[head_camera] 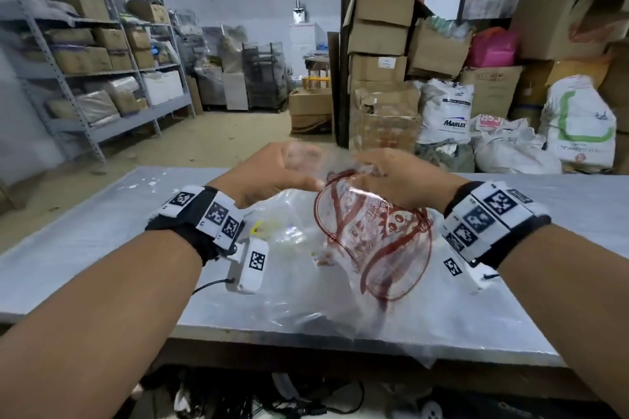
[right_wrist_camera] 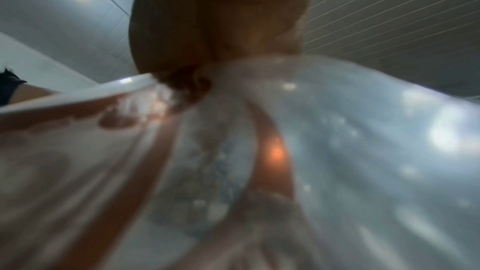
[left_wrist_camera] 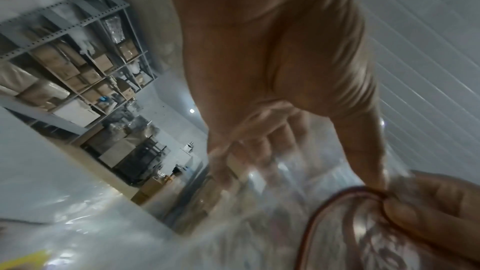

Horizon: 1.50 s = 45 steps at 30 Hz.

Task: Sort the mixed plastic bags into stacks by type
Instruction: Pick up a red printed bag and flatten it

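Clear plastic with a red print, hanging down from both hands over the table [head_camera: 102, 221]. Red bag [head_camera: 371, 235] pinched at its top edge by the right hand [head_camera: 398, 180], fingers curled tight on the film. Left hand [head_camera: 272, 173] just beside it, fingers curled on a clear bit of film at the same top edge; cannot tell if that bit belongs to the red bag or to another clear one. Both hands close together, up off the table, so neither much nearer. Long side of the bag pointing down and a little toward the body, bottom end reaching the loose pile [head_camera: 286, 224] of clear bags below. Pile right under the hands, near the front edge. Next move likely a pull apart, to get the red bag free of the clear ones.
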Each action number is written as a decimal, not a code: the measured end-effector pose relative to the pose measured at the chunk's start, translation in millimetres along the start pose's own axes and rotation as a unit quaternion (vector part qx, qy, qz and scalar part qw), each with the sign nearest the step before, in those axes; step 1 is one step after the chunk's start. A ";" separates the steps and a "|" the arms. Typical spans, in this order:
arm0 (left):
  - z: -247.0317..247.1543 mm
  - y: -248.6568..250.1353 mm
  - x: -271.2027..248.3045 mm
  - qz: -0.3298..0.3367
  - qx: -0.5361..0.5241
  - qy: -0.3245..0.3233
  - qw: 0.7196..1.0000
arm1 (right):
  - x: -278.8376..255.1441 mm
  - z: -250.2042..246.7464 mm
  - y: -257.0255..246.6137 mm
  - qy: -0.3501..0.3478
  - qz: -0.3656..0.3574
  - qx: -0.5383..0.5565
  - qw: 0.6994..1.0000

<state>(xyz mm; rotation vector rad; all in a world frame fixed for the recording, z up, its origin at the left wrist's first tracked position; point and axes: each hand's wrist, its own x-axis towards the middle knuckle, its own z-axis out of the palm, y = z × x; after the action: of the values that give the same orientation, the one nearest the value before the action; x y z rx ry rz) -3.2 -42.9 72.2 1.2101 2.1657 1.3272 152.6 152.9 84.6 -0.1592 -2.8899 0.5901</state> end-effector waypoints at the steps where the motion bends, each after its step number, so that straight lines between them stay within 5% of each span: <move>1: -3.6 -9.7 -1.0 -0.004 0.004 -0.008 1.000 | 4.3 2.6 -6.2 -0.004 -0.009 -0.002 1.000; 9: -26.4 -44.3 -15.6 -0.007 -0.056 0.123 0.991 | 30.5 14.8 -35.6 -0.044 -0.013 -0.026 0.999; 16: -70.7 -73.3 -32.1 -0.038 -0.127 0.216 0.967 | 44.0 8.4 -13.6 -0.144 0.004 -0.037 0.989; 22: -82.2 -94.1 -48.5 -0.047 -0.173 0.229 0.957 | 47.7 -1.6 0.2 -0.103 0.026 0.125 0.986; 27: -83.4 -107.2 -53.7 -0.046 -0.229 0.246 0.941 | 48.9 7.7 14.3 -0.008 0.044 0.363 0.931; 31: -78.9 -109.8 -52.1 -0.038 -0.266 0.237 0.934 | 46.6 22.2 20.3 0.094 0.061 0.536 0.837; 35: -74.5 -112.3 -48.0 -0.038 -0.288 0.235 0.928 | 40.5 35.1 26.2 0.126 0.051 0.597 0.791; 45: -67.6 -108.0 -52.0 -0.047 -0.249 0.202 0.946 | 36.3 45.8 32.0 0.115 0.079 0.522 0.841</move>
<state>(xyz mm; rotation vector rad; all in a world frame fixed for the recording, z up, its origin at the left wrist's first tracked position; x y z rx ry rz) -69.3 -145.1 7.9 0.6706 1.9066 2.0575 109.9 170.0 36.4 -0.2679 -1.9558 1.8906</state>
